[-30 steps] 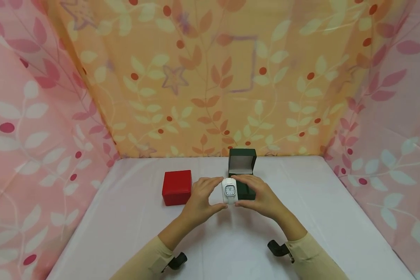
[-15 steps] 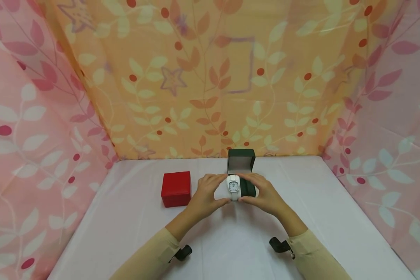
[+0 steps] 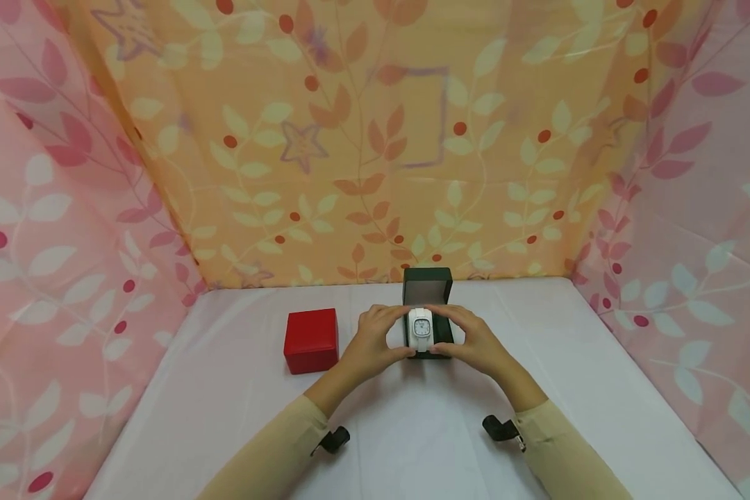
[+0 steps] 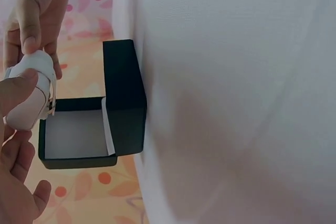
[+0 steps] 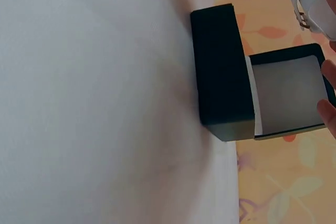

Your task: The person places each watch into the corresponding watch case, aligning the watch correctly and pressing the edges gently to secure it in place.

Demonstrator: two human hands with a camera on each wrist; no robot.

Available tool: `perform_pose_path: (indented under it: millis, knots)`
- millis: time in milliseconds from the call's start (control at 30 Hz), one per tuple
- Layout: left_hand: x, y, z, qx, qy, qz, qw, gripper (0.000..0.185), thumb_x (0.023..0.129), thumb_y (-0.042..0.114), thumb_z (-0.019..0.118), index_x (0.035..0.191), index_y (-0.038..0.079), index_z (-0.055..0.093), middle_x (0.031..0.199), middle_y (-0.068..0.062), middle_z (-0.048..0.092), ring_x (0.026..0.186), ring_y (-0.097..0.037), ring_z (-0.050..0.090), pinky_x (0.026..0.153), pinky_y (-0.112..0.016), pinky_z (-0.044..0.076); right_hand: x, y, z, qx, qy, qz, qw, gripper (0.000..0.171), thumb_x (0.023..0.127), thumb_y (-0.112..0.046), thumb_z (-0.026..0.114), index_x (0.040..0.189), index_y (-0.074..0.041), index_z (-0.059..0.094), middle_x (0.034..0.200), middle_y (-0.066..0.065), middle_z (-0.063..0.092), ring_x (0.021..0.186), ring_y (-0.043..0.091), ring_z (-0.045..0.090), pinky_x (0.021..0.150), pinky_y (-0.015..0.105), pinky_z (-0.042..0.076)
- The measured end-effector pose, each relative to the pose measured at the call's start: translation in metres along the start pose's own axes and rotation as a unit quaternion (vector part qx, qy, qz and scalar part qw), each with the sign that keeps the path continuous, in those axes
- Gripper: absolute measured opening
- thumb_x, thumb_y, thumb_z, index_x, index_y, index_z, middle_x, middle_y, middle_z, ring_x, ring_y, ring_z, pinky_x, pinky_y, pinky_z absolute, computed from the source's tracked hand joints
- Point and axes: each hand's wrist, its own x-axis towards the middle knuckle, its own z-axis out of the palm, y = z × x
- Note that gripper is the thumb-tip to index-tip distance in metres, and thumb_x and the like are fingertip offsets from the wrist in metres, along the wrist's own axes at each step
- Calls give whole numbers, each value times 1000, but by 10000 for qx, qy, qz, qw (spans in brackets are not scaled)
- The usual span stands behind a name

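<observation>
A white wristwatch [image 3: 421, 328] with a squarish dial is wrapped round a white cushion [image 4: 22, 111], dial facing up in the head view. My left hand [image 3: 373, 340] pinches its left side between thumb and fingers, and my right hand [image 3: 473, 337] pinches the right side the same way. Both hold it above the base of a dark green watch box [image 5: 223, 66], whose lid stands raised behind with a pale lining. In the left wrist view the cushion is raised over the box, and the strap's buckle shows beneath. The right wrist view catches only some right fingertips at its edge.
A closed red box [image 3: 311, 340] stands left of the green one on the white tablecloth [image 3: 244, 417]. Leaf-patterned cloth walls [image 3: 350, 139] close off the back and both sides. A small black camera [image 3: 501, 428] sticks out from each sleeve.
Both hands have carried the watch and cushion slightly right and away from the body, from the green box's left front to over its base. The boxes stay where they were.
</observation>
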Motion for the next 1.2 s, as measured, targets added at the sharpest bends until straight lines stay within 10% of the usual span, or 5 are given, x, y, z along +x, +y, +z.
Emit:
perform_pose_path:
  millis: [1200]
  knots:
    - [50,-31,35,28,-819,-890,9927,79,80,34,89,148,16,54,143,-4,61,129,-23,48,110,-49,34,20,56,-7,265,-352,1055,9934,73,82,-35,86,148,-28,56,149,-1,56,144,30,45,116,61,34]
